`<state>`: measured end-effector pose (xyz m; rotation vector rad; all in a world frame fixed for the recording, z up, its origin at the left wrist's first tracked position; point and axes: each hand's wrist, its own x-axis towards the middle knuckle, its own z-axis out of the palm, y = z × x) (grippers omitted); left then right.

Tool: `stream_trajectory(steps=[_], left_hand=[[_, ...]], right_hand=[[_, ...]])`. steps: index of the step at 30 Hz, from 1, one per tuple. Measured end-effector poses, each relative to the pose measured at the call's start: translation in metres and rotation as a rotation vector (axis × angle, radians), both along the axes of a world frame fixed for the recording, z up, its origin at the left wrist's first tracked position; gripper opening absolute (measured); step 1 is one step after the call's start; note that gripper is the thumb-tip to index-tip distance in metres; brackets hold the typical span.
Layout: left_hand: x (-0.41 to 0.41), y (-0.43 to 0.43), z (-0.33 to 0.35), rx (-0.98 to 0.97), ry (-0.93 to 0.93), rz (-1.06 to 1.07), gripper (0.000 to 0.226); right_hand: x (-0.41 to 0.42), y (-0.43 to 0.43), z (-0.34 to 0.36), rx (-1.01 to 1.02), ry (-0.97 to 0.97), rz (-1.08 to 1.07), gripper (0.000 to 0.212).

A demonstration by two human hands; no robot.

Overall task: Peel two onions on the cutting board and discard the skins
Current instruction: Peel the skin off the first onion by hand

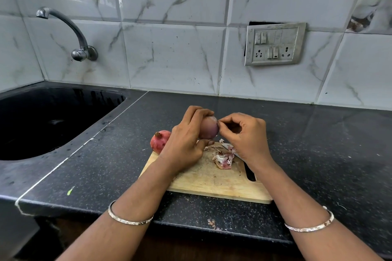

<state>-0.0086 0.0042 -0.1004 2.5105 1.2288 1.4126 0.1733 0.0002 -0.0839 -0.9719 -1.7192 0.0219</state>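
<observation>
My left hand (186,140) grips a pale purple onion (209,130), mostly bare of skin, and holds it above the wooden cutting board (212,180). The thumb and forefinger of my right hand (244,133) pinch at the onion's top right edge, where a thin bit of skin shows. A second onion (159,141), still in its red skin, lies at the board's far left corner, partly behind my left hand. A heap of torn skins (222,158) lies on the board under my hands.
A knife (246,165) lies on the board's right side, its black handle partly under my right wrist. A black sink (48,121) with a tap (70,32) is set into the dark counter at left. Skin scraps (212,223) lie near the counter's front edge.
</observation>
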Motion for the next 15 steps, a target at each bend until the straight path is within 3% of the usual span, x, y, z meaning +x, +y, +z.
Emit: stream_trajectory(steps=[6, 15], left_hand=[[0.0016, -0.0004, -0.0007, -0.009, -0.044, -0.032, 0.065], [0.0048, 0.0024, -0.0014, -0.053, -0.091, -0.110, 0.065]], right_hand=[[-0.0041, 0.0014, -0.0018, 0.078, -0.064, -0.096, 0.004], [-0.0005, 0.0039, 0.0018, -0.136, 0.206, -0.066, 0.005]])
